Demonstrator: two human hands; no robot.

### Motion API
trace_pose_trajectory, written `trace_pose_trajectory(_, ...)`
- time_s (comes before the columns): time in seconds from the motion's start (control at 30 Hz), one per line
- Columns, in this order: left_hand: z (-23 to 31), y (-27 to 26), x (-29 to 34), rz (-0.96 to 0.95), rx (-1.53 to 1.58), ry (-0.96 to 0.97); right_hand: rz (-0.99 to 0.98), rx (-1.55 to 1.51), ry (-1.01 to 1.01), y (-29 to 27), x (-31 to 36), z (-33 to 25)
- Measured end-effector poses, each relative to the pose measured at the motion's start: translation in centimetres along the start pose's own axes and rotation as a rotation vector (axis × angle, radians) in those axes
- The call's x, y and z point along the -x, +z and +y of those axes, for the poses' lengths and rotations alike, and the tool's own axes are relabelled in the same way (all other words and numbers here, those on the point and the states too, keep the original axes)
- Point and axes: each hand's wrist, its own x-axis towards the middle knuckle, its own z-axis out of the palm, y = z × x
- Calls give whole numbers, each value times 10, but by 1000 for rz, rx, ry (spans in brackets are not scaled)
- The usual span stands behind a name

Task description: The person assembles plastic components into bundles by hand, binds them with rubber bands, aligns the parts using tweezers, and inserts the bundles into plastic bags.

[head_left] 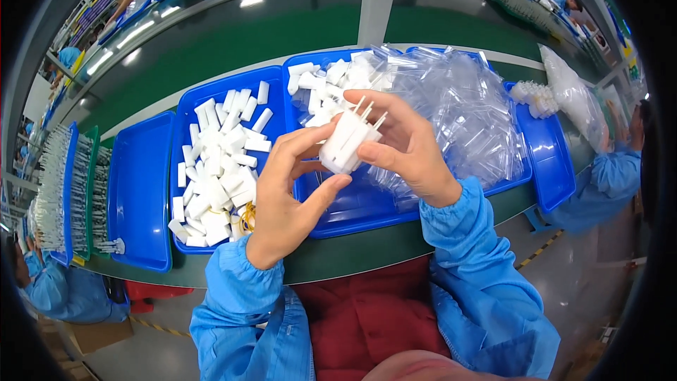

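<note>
Where the white adapter sits: raised between the two hands, the white adapter [345, 144] is above the wide blue tray [374, 204], toward the tray's left side; whether it is one piece or several side by side cannot be told.
Prongs: the metal prongs [369, 111] point up and to the right, beside the right index finger; the opposite end faces down and left, just over the left thumb.
Left hand: the left hand [282, 194] is closed around the adapter's left side, fingers above, thumb at the lower end.
Right hand: the right hand [412, 144] is clamped on the other side, its thumb on the adapter's right face and its index finger arched behind the prongs.
Wide tray: white pieces [321, 92] fill its far left corner; clear plastic sleeves [451, 113] heap over its right half.
Block tray: to the left, white blocks [229, 144] lie piled in another blue tray [277, 109], with yellow loops [247, 219] by its near right corner.
Green table: a narrow blue tray [553, 162] reaches the near edge of the table [338, 259], right of the wide one.
</note>
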Motion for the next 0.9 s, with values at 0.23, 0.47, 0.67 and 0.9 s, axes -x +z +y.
trace_pose_trajectory(0.23,-3,-2,-5,78,-103,198,66,10,-34,1,-6,0)
trace_pose_trajectory(0.47,-2,3,-2,118,24,113,73,55,-56,9,0,1)
trace_pose_trajectory(0.67,-4,6,0,101,-64,228,40,-91,-43,8,3,1)
trace_pose_trajectory(0.9,-6,7,2,212,-203,363,115,197,-292,1,-1,6)
